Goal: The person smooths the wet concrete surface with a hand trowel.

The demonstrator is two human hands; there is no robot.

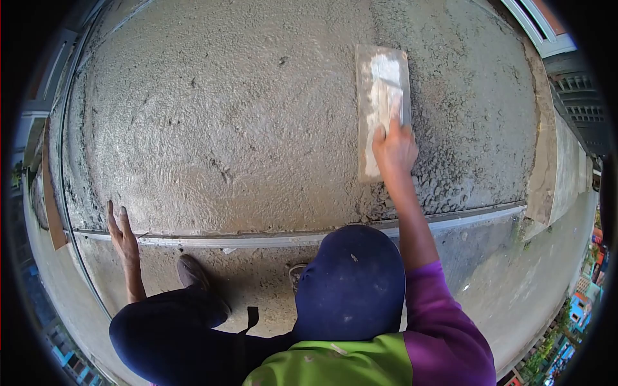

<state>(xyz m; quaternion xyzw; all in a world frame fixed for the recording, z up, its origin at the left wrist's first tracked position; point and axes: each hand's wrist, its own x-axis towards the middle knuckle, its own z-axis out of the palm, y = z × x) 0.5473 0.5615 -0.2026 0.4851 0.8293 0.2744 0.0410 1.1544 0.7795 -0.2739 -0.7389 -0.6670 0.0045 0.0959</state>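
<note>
My right hand (397, 151) is wrapped round the grip of a rectangular plastering trowel (365, 83), with one finger stretched forward along it. White residue covers much of the trowel's top face. The trowel lies flat over the wet concrete (212, 128), its long side pointing away from me. To its right the concrete is rougher and pebbly, while the left side looks wetter and smoother. My left hand (124, 239) is open at the lower left, fingers stretched out close to the concrete's near edge, with nothing in it.
A long straight metal edging strip (257, 242) runs along the near side of the concrete. My shoe (192, 271) and bent knees are just behind it. A dark cable or hose (62, 148) follows the left side. A raised ledge (546, 161) borders the right.
</note>
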